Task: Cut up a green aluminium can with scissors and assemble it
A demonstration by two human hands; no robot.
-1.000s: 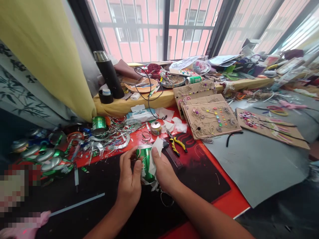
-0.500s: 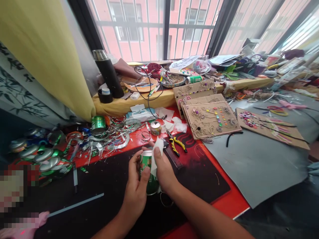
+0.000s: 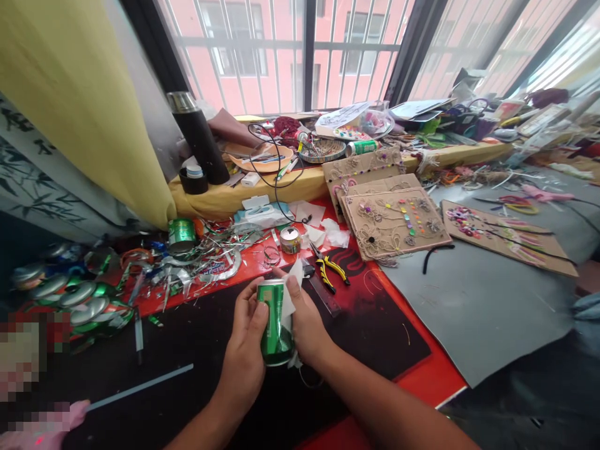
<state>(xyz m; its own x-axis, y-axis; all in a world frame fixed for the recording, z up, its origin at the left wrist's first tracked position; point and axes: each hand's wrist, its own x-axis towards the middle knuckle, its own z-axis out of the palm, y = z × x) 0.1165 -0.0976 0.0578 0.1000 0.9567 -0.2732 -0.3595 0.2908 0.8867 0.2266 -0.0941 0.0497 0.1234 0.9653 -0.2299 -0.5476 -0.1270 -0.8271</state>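
A green drink can [image 3: 275,325] is held upright between my hands, above the black mat [image 3: 206,325]. My left hand [image 3: 247,328] is wrapped round its left side, thumb on the front. On its right side, my right hand [image 3: 307,322] presses a white wipe [image 3: 291,294] against the can, the thumb over the wipe. Fingers behind the can are mostly hidden. Just beyond the hands lie pliers [image 3: 330,270] with yellow and black handles and a dark ruler [image 3: 323,297]. A short cut-down can [image 3: 290,239] stands farther back.
Cut cans [image 3: 89,306] and a heap of metal strips [image 3: 210,256] lie at left, near a glue stick [image 3: 140,387]. Cardboard boards with knotted cord [image 3: 398,215] lean at back right, beside a grey sheet [image 3: 469,312]. A black flask [image 3: 201,140] stands on the sill.
The can has turned in my hands, so more of its plain green front shows. My left thumb has moved up and left on it, and the wipe remains under my right hand.
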